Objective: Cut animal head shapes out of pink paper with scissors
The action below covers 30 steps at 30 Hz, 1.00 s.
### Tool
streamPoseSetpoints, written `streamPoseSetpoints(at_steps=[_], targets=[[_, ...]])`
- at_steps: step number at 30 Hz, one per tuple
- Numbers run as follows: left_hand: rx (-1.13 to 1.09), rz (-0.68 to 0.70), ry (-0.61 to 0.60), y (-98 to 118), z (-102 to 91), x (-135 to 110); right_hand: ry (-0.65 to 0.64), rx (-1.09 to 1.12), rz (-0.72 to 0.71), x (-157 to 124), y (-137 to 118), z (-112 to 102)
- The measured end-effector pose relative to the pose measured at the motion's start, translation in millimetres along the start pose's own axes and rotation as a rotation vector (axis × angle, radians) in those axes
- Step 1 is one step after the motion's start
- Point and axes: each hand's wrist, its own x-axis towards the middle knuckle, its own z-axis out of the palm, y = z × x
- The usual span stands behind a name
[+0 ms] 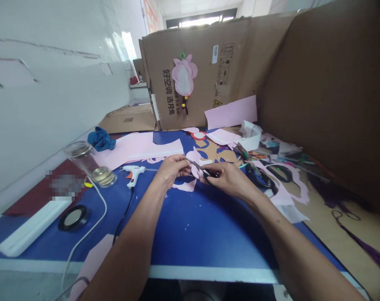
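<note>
In the head view, my right hand is closed around the dark handles of a pair of scissors, whose blades point up and left. My left hand pinches a small piece of pink felt-like sheet, held above the table. The scissor blades lie across this piece, between my two hands. A pink offcut lies on the blue table surface just below them. Whether the blades are closed on the edge cannot be made out.
A white glue gun and a glass jar are at left, with a power strip and a black tape roll. Large pink sheets lie behind. Cardboard walls stand at back and right; a pink flower-shaped piece hangs there.
</note>
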Motion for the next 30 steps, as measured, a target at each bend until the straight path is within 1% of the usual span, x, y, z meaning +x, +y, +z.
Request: streamPoseSetpoints(at_steps=[6, 11, 15, 19, 25, 30], targets=[[0.080, -0.051, -0.016, -1, -2.1, 0, -0.029, -0.021, 0.000, -1, -1, -2], [0.117, 0.002, 0.038, -2, 1.5, 1, -0.026, -0.097, -0.013, -1, -6, -6], [0.089, 0.046, 0.073, -4, 4.2, 2, 0.000, -0.147, -0.032, -1, -10, -8], [0.061, 0.063, 0.076, -7, 5.3, 3, 0.012, -0.177, -0.016, -2, -11, -9], [0.079, 0.111, 0.070, -10, 6.8, 4, -0.010, -0.183, -0.009, -3, -11, -11], [0.068, 0.122, 0.081, -9, 7.6, 2, -0.031, -0.097, 0.015, -2, -10, -10]])
